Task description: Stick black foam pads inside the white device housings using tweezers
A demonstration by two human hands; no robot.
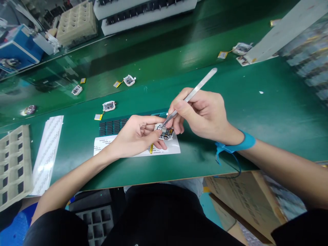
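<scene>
My left hand [139,135] is closed on a small white-framed watch-like case [167,133] with its circuit board showing. Below its fingers hangs a yellow-edged battery [151,148]. In my right hand [202,112] is a pair of metal tweezers [198,87], slanting down so the tips meet the board near my left thumb. What the tips touch is too small to tell. Beneath the hands lies a white printed sheet [102,140], with a sheet of black strips [112,127] just behind it. A blue wrist strap [238,142] circles my right wrist.
Several similar cases with batteries, such as one case [109,106], lie along the green bench [159,174]. To the left are a moulded tray [15,167] and white paper strips [50,150]. A pale post [279,30] rises at right. A cardboard box [243,201] stands below the bench edge.
</scene>
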